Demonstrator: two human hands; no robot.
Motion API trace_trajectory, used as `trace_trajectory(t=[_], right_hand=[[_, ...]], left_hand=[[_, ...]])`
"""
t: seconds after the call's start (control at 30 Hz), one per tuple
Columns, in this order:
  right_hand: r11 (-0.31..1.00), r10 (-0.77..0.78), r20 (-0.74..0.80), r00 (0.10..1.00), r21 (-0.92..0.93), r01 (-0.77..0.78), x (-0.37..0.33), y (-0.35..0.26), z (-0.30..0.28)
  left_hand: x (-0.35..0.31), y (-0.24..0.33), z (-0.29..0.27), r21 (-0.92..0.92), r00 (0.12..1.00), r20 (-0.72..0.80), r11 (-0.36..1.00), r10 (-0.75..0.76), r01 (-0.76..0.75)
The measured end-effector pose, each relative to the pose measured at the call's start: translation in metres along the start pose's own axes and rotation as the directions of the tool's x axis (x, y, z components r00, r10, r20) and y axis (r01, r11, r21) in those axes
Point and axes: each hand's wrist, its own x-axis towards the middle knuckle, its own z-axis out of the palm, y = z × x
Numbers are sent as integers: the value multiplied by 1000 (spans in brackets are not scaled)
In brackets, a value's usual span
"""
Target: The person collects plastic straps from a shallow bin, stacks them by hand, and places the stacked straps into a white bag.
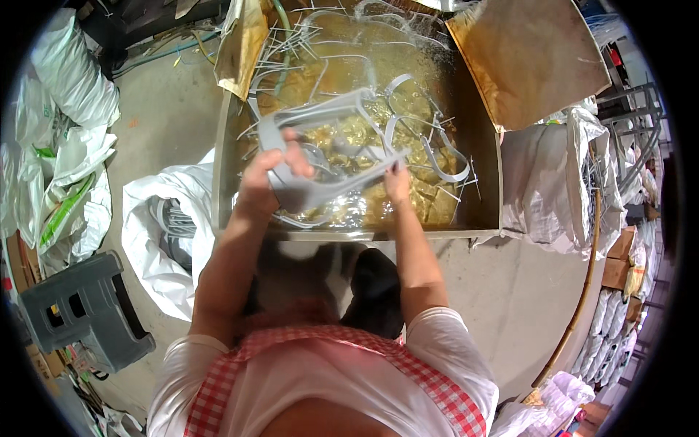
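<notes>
Over a metal tank (495,197) of yellowish water, both my hands hold a light grey, curved plastic frame (313,191), blurred by motion. My left hand (273,175) is closed around its wide left end, the thumb lying on the outer side. At the right, my right hand (397,183) grips the tip of the frame's lower arm. Below and behind it, several bent grey plastic strips (455,175) lie partly in the water. Thin pale rods or sprues (287,44) are heaped at the tank's far left.
Left of the tank stands an open white sack (196,284) holding grey parts. A dark grey plastic stool (84,309) is farther left. Brown-stained boards (531,58) rise at the far corners. At the right are a white sack (539,189) and a long wooden pole (579,320).
</notes>
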Motion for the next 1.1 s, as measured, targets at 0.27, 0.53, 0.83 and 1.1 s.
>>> trace_trajectory(t=[0.27,0.53,0.83,1.1], right_hand=[[394,882,-282,377,880,-266,-9,52,-78],[993,-42,99,994,118,30,53,-112,-104],[900,-151,299,942,435,6,104,-159,-80],[393,780,476,406,132,-910,8,-18,-38]], left_hand=[[4,5,16,531,992,-116,841,-49,104],[18,-10,7,727,996,-85,684,13,53],[3,-5,21,496,961,-159,824,-225,274],[-8,8,4,314,959,-196,914,-204,258]])
